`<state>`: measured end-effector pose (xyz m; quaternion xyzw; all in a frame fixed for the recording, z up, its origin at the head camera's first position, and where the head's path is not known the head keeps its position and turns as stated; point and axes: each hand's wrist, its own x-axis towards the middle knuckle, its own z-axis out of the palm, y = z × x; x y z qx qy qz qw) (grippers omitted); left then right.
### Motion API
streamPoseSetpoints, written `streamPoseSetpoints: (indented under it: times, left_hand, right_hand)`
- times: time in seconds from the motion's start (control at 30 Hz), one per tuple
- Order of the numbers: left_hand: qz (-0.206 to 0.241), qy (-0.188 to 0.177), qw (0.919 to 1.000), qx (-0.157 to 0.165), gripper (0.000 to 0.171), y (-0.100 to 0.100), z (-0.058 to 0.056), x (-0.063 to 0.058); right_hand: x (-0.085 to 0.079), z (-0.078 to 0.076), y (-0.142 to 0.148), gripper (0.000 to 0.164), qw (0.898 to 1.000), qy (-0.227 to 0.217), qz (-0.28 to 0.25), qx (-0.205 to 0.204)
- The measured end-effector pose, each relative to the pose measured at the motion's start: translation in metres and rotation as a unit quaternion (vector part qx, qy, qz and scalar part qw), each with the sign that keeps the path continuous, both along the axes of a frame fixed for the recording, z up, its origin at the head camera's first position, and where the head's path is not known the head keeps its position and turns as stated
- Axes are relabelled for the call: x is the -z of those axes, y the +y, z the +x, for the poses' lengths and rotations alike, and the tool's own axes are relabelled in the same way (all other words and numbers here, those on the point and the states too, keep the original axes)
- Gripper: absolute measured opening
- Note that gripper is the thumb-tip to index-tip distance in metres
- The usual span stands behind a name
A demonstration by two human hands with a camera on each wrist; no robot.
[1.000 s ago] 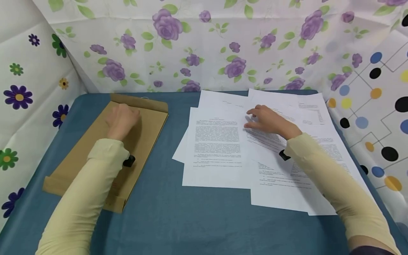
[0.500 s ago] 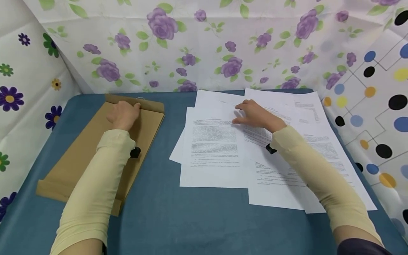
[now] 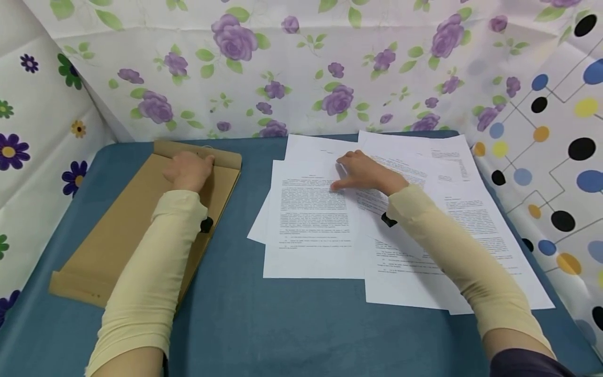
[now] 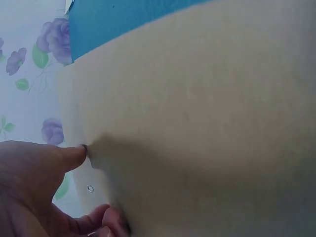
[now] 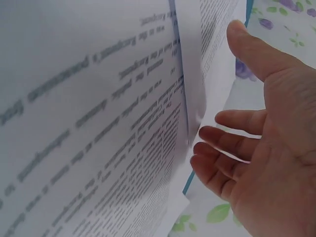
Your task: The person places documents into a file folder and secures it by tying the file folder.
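Left hand: The left hand (image 3: 187,172) was at the far end of the envelope, its fingers bent and its thumb touching the edge by the flap (image 3: 226,158). I could not tell if it pinched the paper.
Right hand: The right hand (image 3: 365,172) was above the printed sheets, its thumb spread wide from its loosely bent fingers. I could not tell if it touched them.
Envelope: The brown paper envelope (image 3: 118,230) lay slanted on the left of the blue table (image 3: 301,330). A tiny ring (image 4: 90,188) was on its flap.
Printed sheets: The printed sheets (image 3: 315,256) overlapped messily, right of the envelope.
Wall: A purple-flowered cloth (image 3: 301,63) hung behind.
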<state>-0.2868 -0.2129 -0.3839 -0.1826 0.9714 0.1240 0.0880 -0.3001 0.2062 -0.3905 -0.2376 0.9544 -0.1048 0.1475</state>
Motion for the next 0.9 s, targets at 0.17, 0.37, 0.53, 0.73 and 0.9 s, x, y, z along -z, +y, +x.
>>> streamPoseSetpoints:
  times: [0.17,0.37,0.53,0.73,0.9]
  left_hand:
    - [0.004,-0.01,0.9999,0.0,0.079,0.004,-0.001,0.002]
    - [-0.001,-0.023,0.9997,0.004,0.072,0.009,-0.002,0.001]
    - [0.022,-0.026,0.9994,0.009,0.077,0.012,0.0,-0.002]
    - [0.034,-0.034,0.9987,0.016,0.082,0.015,0.001,-0.004]
    - [0.067,-0.044,0.9967,-0.012,0.082,0.016,0.0,-0.003]
  right_hand:
    - [0.001,0.001,-0.007,0.093,1.0,-0.005,0.015,-0.001]
    - [0.002,0.002,-0.009,0.099,0.999,0.009,0.039,-0.004]
    - [0.001,0.0,-0.011,0.099,0.999,0.022,0.05,-0.001]
    - [-0.003,-0.002,-0.015,0.104,0.997,0.041,0.068,-0.004]
    - [-0.003,-0.003,-0.018,0.106,0.997,0.038,0.064,0.011]
